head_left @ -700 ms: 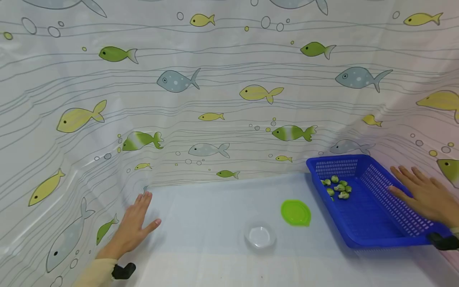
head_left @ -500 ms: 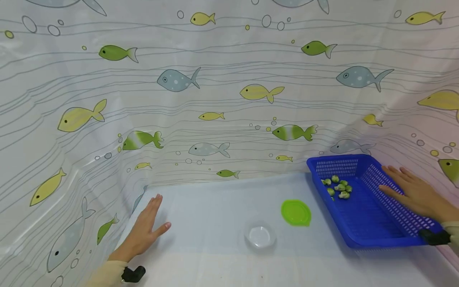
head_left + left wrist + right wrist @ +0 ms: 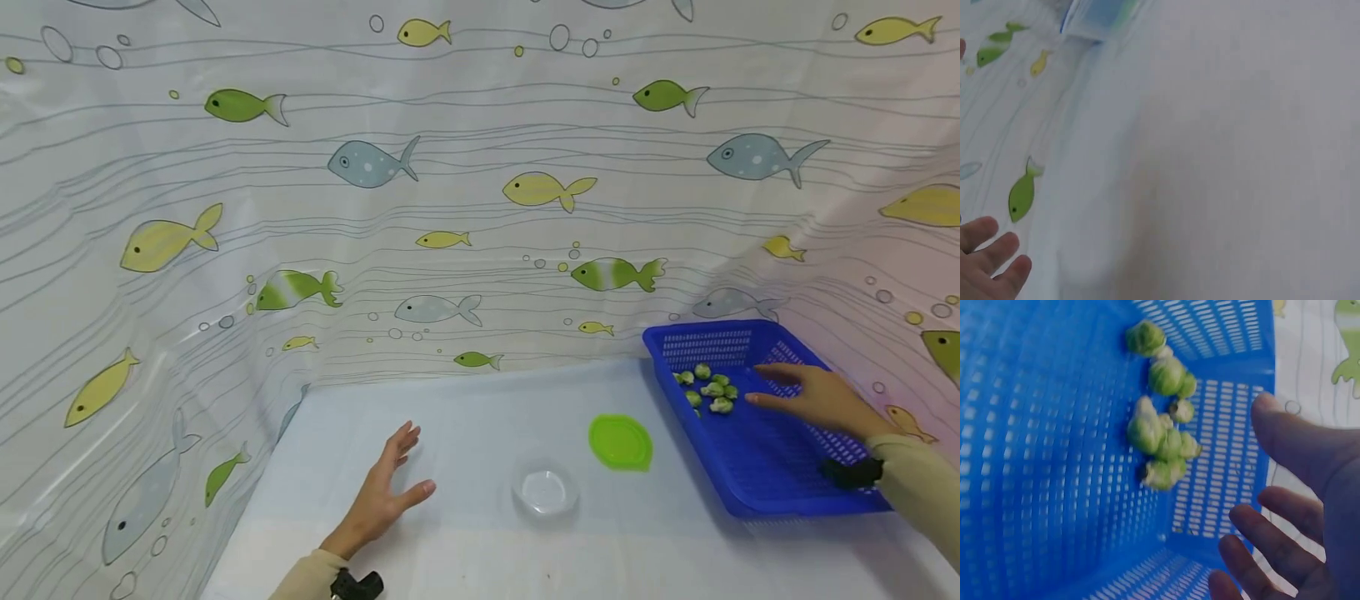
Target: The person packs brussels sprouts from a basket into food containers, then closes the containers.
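My right hand hovers over the blue basket, thumb and fingers spread apart and holding nothing. Several Brussels sprouts lie clustered at the basket's far left, just left of my fingertips. In the right wrist view, the sprouts sit against the basket's perforated side, and the right hand is apart from them. My left hand is above the table with relaxed fingers and nothing in it; the left wrist view catches only some of its fingers. To its right stands a small clear bowl.
A bright green lid lies flat between the bowl and the basket. White sheeting printed with fish rises behind the table and on both sides. The table has a white cover.
My right hand has moved left and inward, from the basket's right rim to over its inside. My left hand has moved right, towards the clear bowl. The basket, sprouts, bowl and lid stay put.
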`<state>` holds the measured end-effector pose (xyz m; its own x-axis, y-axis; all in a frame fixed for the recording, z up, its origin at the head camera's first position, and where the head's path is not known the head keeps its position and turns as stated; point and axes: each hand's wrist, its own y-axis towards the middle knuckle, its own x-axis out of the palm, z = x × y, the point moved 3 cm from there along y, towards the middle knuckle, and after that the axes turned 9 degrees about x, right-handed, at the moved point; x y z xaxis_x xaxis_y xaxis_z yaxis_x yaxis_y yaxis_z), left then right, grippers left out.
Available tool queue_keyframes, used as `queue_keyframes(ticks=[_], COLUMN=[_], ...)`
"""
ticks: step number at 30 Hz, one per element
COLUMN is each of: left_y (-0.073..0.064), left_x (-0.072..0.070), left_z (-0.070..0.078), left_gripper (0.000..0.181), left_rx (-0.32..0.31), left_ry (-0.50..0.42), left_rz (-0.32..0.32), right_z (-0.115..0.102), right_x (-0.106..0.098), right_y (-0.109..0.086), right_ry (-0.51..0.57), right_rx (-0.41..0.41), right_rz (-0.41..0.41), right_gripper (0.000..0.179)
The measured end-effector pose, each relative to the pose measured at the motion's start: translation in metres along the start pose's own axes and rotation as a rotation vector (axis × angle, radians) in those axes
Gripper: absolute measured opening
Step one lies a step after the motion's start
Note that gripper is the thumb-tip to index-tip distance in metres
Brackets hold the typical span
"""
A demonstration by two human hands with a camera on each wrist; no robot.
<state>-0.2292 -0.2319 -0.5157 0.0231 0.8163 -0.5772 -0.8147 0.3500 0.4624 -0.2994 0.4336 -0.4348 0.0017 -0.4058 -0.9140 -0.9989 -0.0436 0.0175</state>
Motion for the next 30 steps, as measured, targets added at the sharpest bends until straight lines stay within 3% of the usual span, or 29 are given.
queue_keyframes(ticks=[10,16,22,30], left_y=[0.01,0.012,0.015,0.021], left_x=[0.065,0.095,0.112,0.123], left_z=[0.031,0.041,0.047,0.048], left_gripper=[0.116,0.126,0.131,0.132], left_rx=[-0.013,0.039,0.056,0.037], left_ry=[-0.263,-0.298,-0.287,-0.289], left_rz=[-0.075,-0.16,-0.173,-0.13], right_z=[0.005,0.016,0.026,0.024], right_x=[0.015,0.027,0.036,0.039], right_y=[0.017,0.025,0.029,0.035], right_ry=[0.089,0.085,0.073,0.075], right_rx=[0.115,0.116,0.109,0.128], right_rz=[-0.039,-0.053,-0.062,-0.096], right_gripper=[0.078,0.075,0.068,0.067])
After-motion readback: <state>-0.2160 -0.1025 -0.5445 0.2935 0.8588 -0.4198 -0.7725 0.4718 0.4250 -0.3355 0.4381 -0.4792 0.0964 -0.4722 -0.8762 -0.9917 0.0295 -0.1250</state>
